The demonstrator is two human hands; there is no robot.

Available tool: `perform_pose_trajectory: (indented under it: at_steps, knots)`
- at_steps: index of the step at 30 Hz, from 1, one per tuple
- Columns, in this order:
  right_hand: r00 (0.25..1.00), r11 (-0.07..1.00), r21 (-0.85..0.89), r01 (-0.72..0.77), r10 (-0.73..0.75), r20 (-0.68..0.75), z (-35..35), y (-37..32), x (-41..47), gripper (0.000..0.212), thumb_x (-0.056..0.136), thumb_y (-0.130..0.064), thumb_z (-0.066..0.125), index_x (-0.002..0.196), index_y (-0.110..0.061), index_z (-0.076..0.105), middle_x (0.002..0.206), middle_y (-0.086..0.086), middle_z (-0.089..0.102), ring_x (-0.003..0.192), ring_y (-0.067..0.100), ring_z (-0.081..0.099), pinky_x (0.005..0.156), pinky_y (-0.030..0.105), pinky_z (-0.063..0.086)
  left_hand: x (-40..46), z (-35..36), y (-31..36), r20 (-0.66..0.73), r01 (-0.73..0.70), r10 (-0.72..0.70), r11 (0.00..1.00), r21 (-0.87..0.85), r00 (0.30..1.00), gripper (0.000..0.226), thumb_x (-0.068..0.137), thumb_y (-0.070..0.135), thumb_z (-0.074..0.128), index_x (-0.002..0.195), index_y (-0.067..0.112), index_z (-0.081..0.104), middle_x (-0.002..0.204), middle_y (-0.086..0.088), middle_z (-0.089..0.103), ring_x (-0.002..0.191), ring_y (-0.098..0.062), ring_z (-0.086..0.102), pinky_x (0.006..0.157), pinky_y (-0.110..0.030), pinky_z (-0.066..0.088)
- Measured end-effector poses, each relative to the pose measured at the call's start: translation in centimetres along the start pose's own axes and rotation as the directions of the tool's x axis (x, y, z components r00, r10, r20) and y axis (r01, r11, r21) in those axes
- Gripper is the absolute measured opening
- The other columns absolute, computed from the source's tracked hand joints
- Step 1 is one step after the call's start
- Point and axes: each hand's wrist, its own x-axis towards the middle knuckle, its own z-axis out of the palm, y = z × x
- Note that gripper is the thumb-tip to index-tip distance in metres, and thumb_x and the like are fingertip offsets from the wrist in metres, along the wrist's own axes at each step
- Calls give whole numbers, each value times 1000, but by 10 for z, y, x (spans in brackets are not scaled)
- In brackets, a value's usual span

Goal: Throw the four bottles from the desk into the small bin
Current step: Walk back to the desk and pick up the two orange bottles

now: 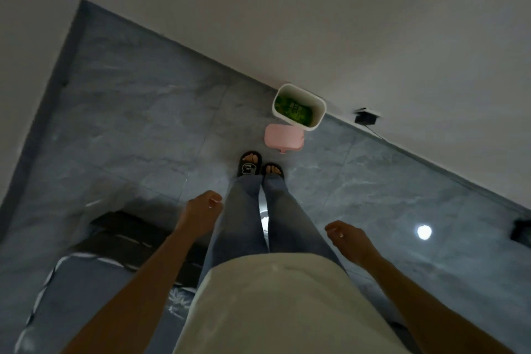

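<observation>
The bin (298, 105) stands open on the floor (143, 123) against the wall (344, 23), at about one o'clock from your feet, with green things inside that are likely bottles; how many is too blurred to count. Its pink lid (284, 138) lies just beside it, at its six o'clock. Your left hand (201, 217) and right hand (349, 240) both hang loose and hold nothing. The risk: you could call it finished on a miscount, since the surface is out of view. Stepping forward, you could also kick the lid or knock the light bin over.
</observation>
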Motion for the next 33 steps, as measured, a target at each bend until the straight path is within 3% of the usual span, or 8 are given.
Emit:
perform_pose_trajectory:
  at_steps: [4,7,10,15,17,22,25,33]
  knots:
    - [996,978,-189,91,-89,21,-30,-10,5,31,101,-35,46,123,-22,65,123,3,69,110,23,64,93,32,47,-38,26,-12,-51,192,-198,976,-102,979,29,95,27,57,121,20,66,95,7,66,103,-25,69,80,-30,50]
    - [989,945,-291,150,-143,45,-49,-34,15,31,102,-36,44,116,-19,66,119,6,69,103,25,64,86,33,47,-72,50,-28,-31,297,-304,944,-142,952,27,100,26,48,118,15,66,116,-8,70,105,-32,69,81,-38,51]
    - [980,919,-342,197,-188,61,-64,-79,26,31,100,-39,44,104,-18,66,105,5,71,91,22,64,85,37,53,-111,81,-55,-6,351,-363,906,-237,932,28,100,26,45,101,15,72,113,-15,73,98,-36,68,80,-39,50]
    - [926,825,-423,374,-359,119,-60,-192,35,29,99,-36,45,108,-17,66,108,8,72,96,29,65,89,43,54,-168,130,-88,115,495,-516,700,-515,849,27,97,23,51,94,11,75,109,-13,75,105,-30,70,83,-35,51]
    - [893,783,-436,444,-428,140,-46,-243,32,25,97,-35,50,108,-22,67,108,6,72,95,27,66,86,37,54,-185,145,-101,172,530,-540,625,-574,824,25,97,23,53,85,10,71,107,-13,75,99,-22,69,82,-33,50]
    - [828,669,-501,548,-521,210,-1,-345,18,24,95,-33,57,114,-25,69,114,2,73,105,23,67,86,25,46,-201,146,-136,237,539,-576,435,-722,783,20,94,19,58,74,16,61,88,-13,67,83,-15,58,77,-32,49]
    - [809,628,-524,576,-531,252,20,-385,14,24,96,-31,57,115,-20,68,115,3,72,105,22,66,82,23,42,-198,125,-161,239,505,-602,320,-802,762,20,92,19,58,88,7,72,97,-14,73,94,-27,69,82,-35,52]
    - [867,642,-591,489,-431,249,17,-436,25,27,100,-31,51,112,-12,66,111,11,71,100,31,66,91,41,52,-166,0,-230,57,281,-654,243,-929,754,30,98,25,58,123,11,67,115,-15,72,104,-32,69,97,-44,55]
